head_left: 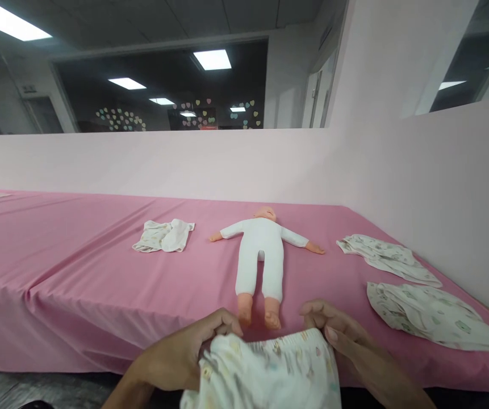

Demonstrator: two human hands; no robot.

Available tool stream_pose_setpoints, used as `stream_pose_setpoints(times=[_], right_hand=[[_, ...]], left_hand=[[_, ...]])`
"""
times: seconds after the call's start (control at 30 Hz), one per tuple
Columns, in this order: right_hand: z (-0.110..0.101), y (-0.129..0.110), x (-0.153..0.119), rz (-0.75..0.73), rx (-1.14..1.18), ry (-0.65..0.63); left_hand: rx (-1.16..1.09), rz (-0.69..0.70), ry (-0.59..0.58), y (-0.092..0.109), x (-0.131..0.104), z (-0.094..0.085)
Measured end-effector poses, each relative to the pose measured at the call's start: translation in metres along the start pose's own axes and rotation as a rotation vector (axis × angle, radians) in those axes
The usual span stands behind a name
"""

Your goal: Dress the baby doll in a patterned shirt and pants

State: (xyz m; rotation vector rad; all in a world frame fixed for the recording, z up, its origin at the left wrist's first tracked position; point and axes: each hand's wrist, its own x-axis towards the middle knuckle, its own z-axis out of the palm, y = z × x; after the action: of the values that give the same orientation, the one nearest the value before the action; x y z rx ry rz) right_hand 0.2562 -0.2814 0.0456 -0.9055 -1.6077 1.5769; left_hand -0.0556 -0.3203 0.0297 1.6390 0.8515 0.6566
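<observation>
A pair of white printed baby pants [278, 369] with a gathered elastic waistband hangs in front of me at the table's near edge. My left hand [193, 346] is closed round the left end of the waistband. At the right end, my right hand [338, 329] has its fingers curled and pinches the band's corner. Just beyond the waistband lies a baby doll [262, 250] on its back in a white bodysuit, arms spread, its bare feet towards me. The lower part of the pants runs out of view.
A pink cloth [99, 272] covers the table. Folded white baby clothing [165, 235] lies left of the doll. Two printed garments lie on the right, one farther back [387, 257] and one nearer [435, 314]. White walls [150, 165] with windows border the back and right.
</observation>
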Motion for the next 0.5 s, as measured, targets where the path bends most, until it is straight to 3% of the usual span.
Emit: stream_pose_setpoints(times=[0.1,0.17,0.27,0.4,0.5], right_hand=[[-0.007,-0.027,-0.003,-0.039,-0.147,-0.04],[-0.009,-0.047,-0.004,-0.059,-0.27,-0.078],[-0.009,-0.077,-0.005,-0.138,-0.42,-0.066],[-0.005,-0.11,-0.006,-0.228,-0.549,-0.003],[-0.001,-0.125,-0.004,-0.266,-0.588,0.028]], left_hand=[[-0.01,0.014,-0.35,0.014,-0.003,-0.029],[0.015,-0.008,-0.425,0.033,0.0,-0.045],[0.061,0.033,-0.414,0.066,0.005,-0.056],[0.105,0.244,-0.208,0.102,0.007,-0.052],[0.258,0.277,-0.089,0.122,0.009,-0.045]])
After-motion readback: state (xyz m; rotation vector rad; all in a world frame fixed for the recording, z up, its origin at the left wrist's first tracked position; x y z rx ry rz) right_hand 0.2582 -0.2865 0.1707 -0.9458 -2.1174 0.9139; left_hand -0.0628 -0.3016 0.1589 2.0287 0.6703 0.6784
